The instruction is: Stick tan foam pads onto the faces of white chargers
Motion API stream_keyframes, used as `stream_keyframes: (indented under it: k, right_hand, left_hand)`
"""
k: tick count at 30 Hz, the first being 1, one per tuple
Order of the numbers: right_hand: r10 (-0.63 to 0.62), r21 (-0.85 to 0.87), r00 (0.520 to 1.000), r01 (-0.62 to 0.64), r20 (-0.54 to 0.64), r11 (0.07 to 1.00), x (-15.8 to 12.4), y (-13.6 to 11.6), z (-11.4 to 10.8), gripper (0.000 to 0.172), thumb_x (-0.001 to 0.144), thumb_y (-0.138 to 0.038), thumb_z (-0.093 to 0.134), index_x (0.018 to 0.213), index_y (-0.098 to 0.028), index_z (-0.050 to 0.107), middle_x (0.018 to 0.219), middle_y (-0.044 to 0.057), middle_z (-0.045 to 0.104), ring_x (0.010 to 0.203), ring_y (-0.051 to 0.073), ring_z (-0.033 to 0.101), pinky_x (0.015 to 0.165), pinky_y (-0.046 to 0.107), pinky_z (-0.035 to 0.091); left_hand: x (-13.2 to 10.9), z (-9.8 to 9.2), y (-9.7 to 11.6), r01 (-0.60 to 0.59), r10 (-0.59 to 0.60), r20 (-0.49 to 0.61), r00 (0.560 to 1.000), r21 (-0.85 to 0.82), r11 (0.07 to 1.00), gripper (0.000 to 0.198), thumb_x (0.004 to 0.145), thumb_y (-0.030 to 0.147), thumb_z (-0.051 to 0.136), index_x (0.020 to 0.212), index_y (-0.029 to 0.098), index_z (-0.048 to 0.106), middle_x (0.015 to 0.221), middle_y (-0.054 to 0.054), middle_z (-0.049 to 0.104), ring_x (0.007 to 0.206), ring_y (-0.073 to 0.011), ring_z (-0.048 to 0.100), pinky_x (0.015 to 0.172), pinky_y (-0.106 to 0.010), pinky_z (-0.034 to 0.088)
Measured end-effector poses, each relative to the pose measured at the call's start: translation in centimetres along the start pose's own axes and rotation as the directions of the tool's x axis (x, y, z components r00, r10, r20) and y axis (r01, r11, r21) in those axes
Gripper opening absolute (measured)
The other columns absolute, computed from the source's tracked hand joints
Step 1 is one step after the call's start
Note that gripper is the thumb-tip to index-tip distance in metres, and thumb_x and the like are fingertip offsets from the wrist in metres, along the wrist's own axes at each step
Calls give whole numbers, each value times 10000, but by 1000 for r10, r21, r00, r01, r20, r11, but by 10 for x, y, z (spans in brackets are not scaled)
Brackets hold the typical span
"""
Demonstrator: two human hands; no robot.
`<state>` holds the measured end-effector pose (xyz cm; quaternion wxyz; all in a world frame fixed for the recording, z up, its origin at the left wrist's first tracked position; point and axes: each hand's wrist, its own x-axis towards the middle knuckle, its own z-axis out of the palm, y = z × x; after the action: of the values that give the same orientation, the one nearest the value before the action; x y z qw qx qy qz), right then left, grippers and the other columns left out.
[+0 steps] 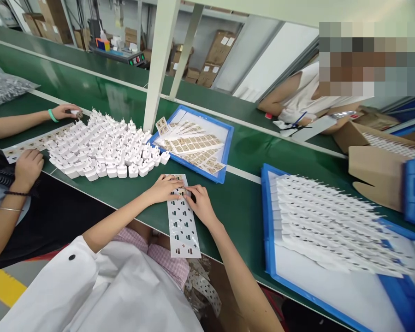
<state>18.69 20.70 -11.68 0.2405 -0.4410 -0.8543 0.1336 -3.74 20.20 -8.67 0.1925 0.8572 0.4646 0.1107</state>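
Observation:
A white label sheet (182, 221) with punched-out gaps and a few brown labels lies on the green table (242, 193) in front of me. My left hand (165, 186) rests on the sheet's upper left, fingers curled down onto it. My right hand (200, 203) pinches at the sheet's upper right edge, fingertips together on a label I can barely make out. Several white charger plugs (103, 147) stand in rows just left of my hands.
A blue tray (224, 152) of label sheets sits behind my hands. A large blue tray (268, 240) with rows of white parts fills the right. A person on the left has one hand (27, 168) on a label strip; another person (297, 99) sits opposite. A white post (159, 69) rises from the table.

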Motion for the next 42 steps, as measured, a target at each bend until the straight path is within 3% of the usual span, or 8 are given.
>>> stream_keyframes:
  k: [7, 19, 24, 27, 29, 31, 35, 42]
  right_hand:
    - [-35, -122, 998, 42, 57, 992, 12, -4, -14, 267, 1011, -292, 452, 962, -213, 703, 918, 96, 708, 856, 259, 650, 753, 374, 501]
    - [-125, -277, 982, 160, 141, 948, 13, -37, -36, 292, 961, -135, 452, 747, -179, 644, 764, 137, 662, 750, 261, 579, 726, 389, 393]
    - [-108, -244, 993, 114, 35, 963, -8, -46, -52, 302, 998, -189, 433, 760, -195, 618, 768, 110, 646, 737, 239, 580, 699, 366, 418]
    - [67, 42, 980, -60, -185, 997, -30, -57, -51, 277, 1014, -320, 481, 807, -210, 627, 784, 68, 660, 722, 211, 603, 680, 338, 460]
    - [310, 420, 923, -194, -227, 886, -46, -68, -42, 274, 966, -418, 582, 782, -222, 634, 739, 31, 654, 680, 191, 608, 651, 321, 481]
    - [489, 691, 865, -286, -112, 664, -60, -80, -28, 318, 891, -496, 673, 734, -220, 643, 684, 15, 641, 651, 186, 613, 640, 320, 497]
    - [637, 867, 767, -367, 77, 337, -73, -94, -1, 375, 760, -552, 790, 690, -209, 657, 633, 8, 619, 633, 180, 605, 675, 345, 529]
    - [671, 911, 740, -307, 48, 274, -72, -94, 13, 381, 741, -568, 802, 726, -214, 661, 660, -2, 607, 644, 165, 588, 738, 373, 548]
  left_hand:
    - [0, 1, 2, 14, -14, -8, 1000, -10, 1000, 493, 1004, 511, 513, 1425, 264, 585, 1583, -34, 522, 1428, -295, 435, 1093, -419, 312]
    - [0, -3, 0, -17, 16, 26, 1000, 42, 999, 546, 1003, 566, 486, 1462, 280, 553, 1625, -45, 462, 1434, -311, 426, 1063, -402, 319]
    - [2, -9, 5, -48, 43, 55, 998, 102, 994, 582, 992, 544, 535, 1481, 229, 526, 1615, -72, 474, 1453, -308, 429, 1078, -406, 338]
    - [-13, -23, 14, -56, 54, 12, 998, 163, 985, 544, 1004, 408, 559, 1504, 209, 483, 1639, -96, 432, 1494, -317, 380, 1136, -434, 316]
    - [-33, -35, 17, 5, 17, -79, 997, 269, 963, 469, 1017, 222, 492, 1483, 172, 494, 1597, -143, 475, 1473, -331, 404, 1166, -484, 298]
    - [-57, -47, 14, 130, -57, -195, 979, 390, 912, 472, 983, 58, 394, 1433, 106, 528, 1496, -213, 547, 1410, -359, 474, 1153, -547, 319]
    - [-91, -59, -10, 226, -122, -243, 962, 466, 855, 542, 932, -38, 308, 1405, 71, 551, 1446, -238, 570, 1379, -364, 514, 1150, -578, 348]
    - [-100, -64, -46, 136, -61, -176, 983, 456, 879, 556, 945, -19, 405, 1401, 251, 574, 1515, -117, 550, 1339, -302, 544, 1123, -524, 383]
